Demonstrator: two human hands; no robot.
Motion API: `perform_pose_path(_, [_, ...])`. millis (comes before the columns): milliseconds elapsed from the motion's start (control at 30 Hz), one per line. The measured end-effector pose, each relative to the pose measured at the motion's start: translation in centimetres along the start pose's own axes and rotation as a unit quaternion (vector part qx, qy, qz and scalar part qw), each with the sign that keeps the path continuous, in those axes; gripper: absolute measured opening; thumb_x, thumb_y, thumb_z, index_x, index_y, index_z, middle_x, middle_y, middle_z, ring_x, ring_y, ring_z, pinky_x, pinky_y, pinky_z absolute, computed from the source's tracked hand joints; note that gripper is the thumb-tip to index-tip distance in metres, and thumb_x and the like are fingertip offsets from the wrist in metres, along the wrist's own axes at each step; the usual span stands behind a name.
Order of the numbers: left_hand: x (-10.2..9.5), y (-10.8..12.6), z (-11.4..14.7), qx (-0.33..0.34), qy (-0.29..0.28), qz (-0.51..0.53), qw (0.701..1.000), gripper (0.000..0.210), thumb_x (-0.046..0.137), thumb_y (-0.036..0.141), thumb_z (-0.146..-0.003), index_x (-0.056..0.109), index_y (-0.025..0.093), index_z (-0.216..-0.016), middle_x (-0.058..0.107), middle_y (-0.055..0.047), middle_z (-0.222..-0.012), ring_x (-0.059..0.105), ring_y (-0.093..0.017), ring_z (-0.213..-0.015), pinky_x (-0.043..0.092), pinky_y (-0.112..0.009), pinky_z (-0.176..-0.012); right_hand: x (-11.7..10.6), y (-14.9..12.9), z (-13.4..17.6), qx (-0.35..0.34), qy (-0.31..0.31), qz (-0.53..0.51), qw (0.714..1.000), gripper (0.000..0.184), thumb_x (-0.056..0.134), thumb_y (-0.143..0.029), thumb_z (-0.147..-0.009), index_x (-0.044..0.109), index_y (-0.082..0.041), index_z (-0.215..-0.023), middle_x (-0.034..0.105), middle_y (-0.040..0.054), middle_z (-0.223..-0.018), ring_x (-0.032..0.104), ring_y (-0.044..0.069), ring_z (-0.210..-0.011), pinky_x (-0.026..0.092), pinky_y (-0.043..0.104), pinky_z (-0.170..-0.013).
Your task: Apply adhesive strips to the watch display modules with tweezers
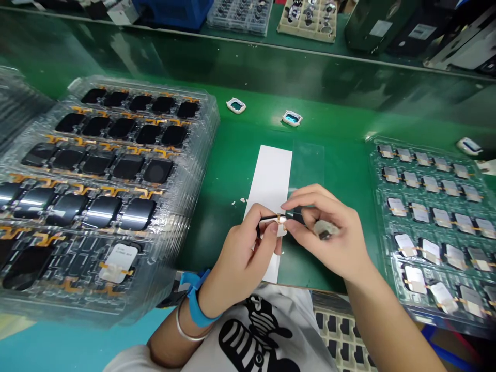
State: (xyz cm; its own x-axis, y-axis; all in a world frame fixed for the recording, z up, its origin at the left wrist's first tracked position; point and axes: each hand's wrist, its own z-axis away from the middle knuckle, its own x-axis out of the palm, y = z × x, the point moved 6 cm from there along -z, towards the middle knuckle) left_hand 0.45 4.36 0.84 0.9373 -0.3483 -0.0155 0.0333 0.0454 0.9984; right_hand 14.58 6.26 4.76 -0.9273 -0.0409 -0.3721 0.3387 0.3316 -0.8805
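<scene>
My left hand (248, 243) pinches a small watch-sized display module (278, 231) with a white back and an orange flex cable, its edge tilted up. Close against it on the right, my right hand (329, 232) is closed, thumb and index finger at the module's cable side. A slim dark tool (295, 213) runs through that hand; its exact kind is not clear. A pale, lumpy piece (325, 229) shows in the curled fingers, perhaps the tool's wrapped end. Beneath both hands lies a white paper strip (270, 170) on the green mat.
At left, stacked clear trays (209, 119) hold black screens. A clear tray (374, 155) on the right carries white-backed modules. White frames (236, 106) (292, 118) lie behind, another piece (469, 146) far right. A shelf (248, 41) crosses the back; clear film (309, 160) lies beside the strip.
</scene>
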Motion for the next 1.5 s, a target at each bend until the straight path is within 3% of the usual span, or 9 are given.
perform_pose_path(233, [-0.2,-0.3,-0.2,-0.005,-0.01,-0.008,1.0,0.022,0.042,0.039,-0.106,0.05,0.022,-0.095,0.062,0.003,-0.071,0.044,-0.009,-0.052,0.031,-0.024,-0.05,1.1,0.0,-0.5,0.012,-0.077,-0.085,0.993,0.005,0.069,-0.016,-0.089,0.065,-0.017,-0.085,0.059,0.0002,-0.094,0.031,0.002,-0.05,0.03,0.021,-0.045])
perform_pose_path(367, [-0.5,-0.7,-0.5,-0.035,-0.016,0.097,0.995,0.024,0.044,0.039,-0.105,0.047,0.021,-0.09,0.059,0.004,-0.063,0.039,-0.008,-0.044,0.027,-0.022,-0.043,1.4,1.5,-0.3,0.066,-0.091,-0.206,0.972,0.008,0.062,-0.023,-0.094,0.06,-0.018,-0.088,0.061,0.0024,-0.102,0.041,0.003,-0.054,0.036,0.02,-0.048])
perform_pose_path(467, [-0.4,-0.6,-0.6,-0.03,-0.02,0.153,0.988,0.024,0.045,0.038,-0.105,0.047,0.021,-0.088,0.057,0.005,-0.06,0.034,-0.007,-0.042,0.024,-0.021,-0.041,1.6,2.8,0.0,0.139,-0.084,-0.301,0.94,0.016,0.058,-0.035,-0.097,0.063,-0.021,-0.103,0.065,0.0028,-0.105,0.031,0.002,-0.045,0.023,0.021,-0.041])
perform_pose_path(533, [-0.3,-0.5,-0.6,-0.015,-0.008,0.16,0.987,0.024,0.044,0.038,-0.106,0.048,0.021,-0.089,0.056,0.005,-0.062,0.033,-0.007,-0.044,0.024,-0.021,-0.041,2.0,3.4,0.4,0.182,-0.09,-0.331,0.922,0.022,0.06,-0.039,-0.096,0.066,-0.02,-0.104,0.066,0.0007,-0.091,0.022,0.002,-0.041,0.014,0.022,-0.038])
perform_pose_path(633, [-0.2,-0.8,-0.4,0.006,0.011,0.151,0.988,0.018,0.043,0.036,-0.106,0.047,0.022,-0.096,0.057,0.006,-0.065,0.033,-0.006,-0.046,0.025,-0.02,-0.044,2.3,3.9,0.9,0.214,-0.068,-0.31,0.924,0.021,0.071,-0.038,-0.088,0.071,-0.017,-0.089,0.056,-0.0043,-0.063,0.021,0.003,-0.042,0.011,0.021,-0.039])
perform_pose_path(733, [-0.3,-1.0,-0.2,0.031,0.037,0.129,0.99,0.011,0.044,0.034,-0.107,0.046,0.024,-0.105,0.058,0.007,-0.067,0.037,-0.006,-0.048,0.028,-0.018,-0.046,2.7,4.4,1.3,0.235,-0.05,-0.297,0.924,0.019,0.076,-0.036,-0.083,0.073,-0.017,-0.084,0.045,-0.0071,-0.054,0.023,0.003,-0.042,0.011,0.021,-0.041])
perform_pose_path(933, [-0.2,-1.3,-0.1,0.045,0.058,0.104,0.992,0.009,0.046,0.034,-0.106,0.043,0.025,-0.104,0.061,0.007,-0.069,0.052,-0.006,-0.056,0.037,-0.016,-0.051,3.0,5.0,1.4,0.258,-0.025,-0.299,0.918,0.023,0.079,-0.039,-0.079,0.073,-0.017,-0.076,0.044,-0.0067,-0.049,0.022,0.003,-0.042,0.012,0.021,-0.041])
perform_pose_path(1333, [0.0,-1.7,-0.1,0.015,0.048,0.093,0.994,0.016,0.042,0.04,-0.107,0.038,0.026,-0.101,0.052,0.008,-0.067,0.047,-0.009,-0.059,0.037,-0.021,-0.054,3.5,4.6,1.3,0.249,-0.008,-0.305,0.919,0.033,0.08,-0.048,-0.079,0.069,-0.018,-0.075,0.035,-0.0095,-0.043,0.019,0.004,-0.04,0.01,0.021,-0.04])
perform_pose_path(1500, [0.1,-1.6,-0.1,0.018,0.045,0.091,0.995,0.015,0.042,0.04,-0.107,0.038,0.026,-0.102,0.052,0.007,-0.069,0.047,-0.009,-0.06,0.038,-0.021,-0.056,3.8,3.9,1.1,0.228,-0.027,-0.337,0.913,0.027,0.078,-0.043,-0.083,0.067,-0.019,-0.077,0.038,-0.01,-0.044,0.025,0.004,-0.037,0.025,0.019,-0.038])
